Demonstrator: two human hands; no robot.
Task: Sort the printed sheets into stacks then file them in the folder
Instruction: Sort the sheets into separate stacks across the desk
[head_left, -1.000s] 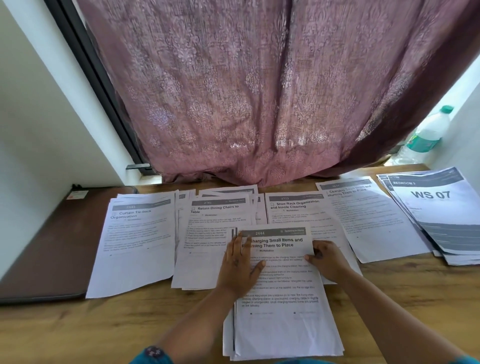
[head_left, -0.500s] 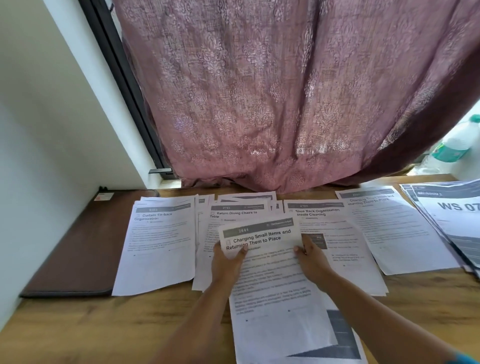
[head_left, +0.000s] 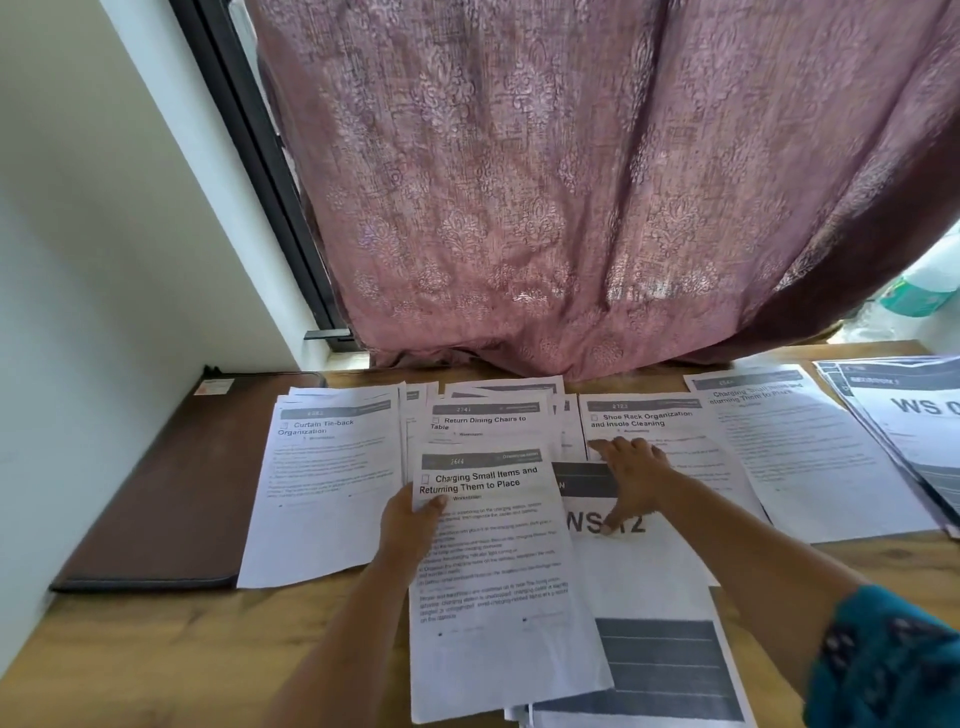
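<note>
My left hand (head_left: 410, 530) pinches the left edge of the sheet headed "Charging Small Items and Returning Them to Place" (head_left: 498, 577), lifted off the near pile. My right hand (head_left: 631, 480) lies with straight fingers on the uncovered "WS 12" sheet (head_left: 660, 577) beneath it. Behind stand stacks headed "Curtain Tie-back Organization" (head_left: 324, 478), "Return Dining Chairs to Table" (head_left: 488, 418), "Shoe Rack Organization" (head_left: 644, 418), another "Charging Small Items" stack (head_left: 810, 462) and a "WS 0" stack (head_left: 914, 415). The brown folder (head_left: 171, 488) lies shut at the far left.
The wooden table (head_left: 156, 649) ends at a white wall (head_left: 104, 260) on the left. A pink patterned curtain (head_left: 571, 182) hangs down to the table's back edge. A plastic bottle with a green label (head_left: 924, 291) stands at the back right.
My left hand has drawn the "Charging Small Items" sheet to the left, uncovering the "WS 12" sheet. My right hand let go of that sheet and now rests flat on the pile.
</note>
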